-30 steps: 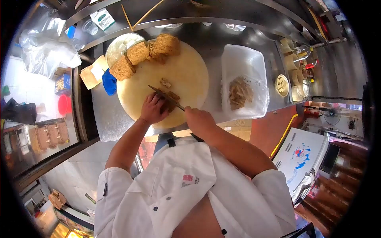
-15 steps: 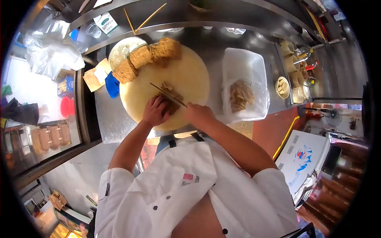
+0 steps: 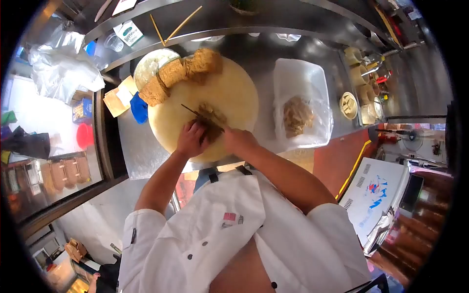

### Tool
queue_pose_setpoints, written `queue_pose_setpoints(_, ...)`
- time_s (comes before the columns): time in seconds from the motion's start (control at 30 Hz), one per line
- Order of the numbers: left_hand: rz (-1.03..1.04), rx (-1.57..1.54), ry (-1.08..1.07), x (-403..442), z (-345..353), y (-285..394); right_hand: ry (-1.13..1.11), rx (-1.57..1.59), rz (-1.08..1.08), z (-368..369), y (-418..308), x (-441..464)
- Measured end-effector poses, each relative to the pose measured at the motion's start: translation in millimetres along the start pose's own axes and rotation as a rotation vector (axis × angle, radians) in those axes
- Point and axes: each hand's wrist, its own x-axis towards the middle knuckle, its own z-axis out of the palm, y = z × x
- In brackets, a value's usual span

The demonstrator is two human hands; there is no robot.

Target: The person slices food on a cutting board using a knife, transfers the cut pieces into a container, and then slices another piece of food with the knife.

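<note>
My right hand is wrapped round the handle of a knife, whose thin blade points up and to the left. The blade crosses a brown piece of food on a round, pale yellow cutting board. My left hand presses on that piece with bent fingers, close beside the blade. Cut brown bits lie just beyond the knife. Several rough, golden-brown blocks rest along the board's far left edge; I cannot make out what food they are.
To the right stands a translucent plastic tub with cut strips inside. A small bowl of pale pieces is farther right. Beyond the board's left edge are a white-filled round container and a blue cloth. Chopsticks lie on the shelf.
My right hand and the knife have shifted slightly left, toward my left hand. The left hand stays on the brown piece, and the view has moved a little.
</note>
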Motion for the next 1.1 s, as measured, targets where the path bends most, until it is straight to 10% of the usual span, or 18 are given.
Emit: queue_pose_setpoints(1.1, -0.028, -0.032, 0.051, -9.4, -0.7, 0.3, -0.059, 0.066, 0.022, -11.4, -14.2, -19.1)
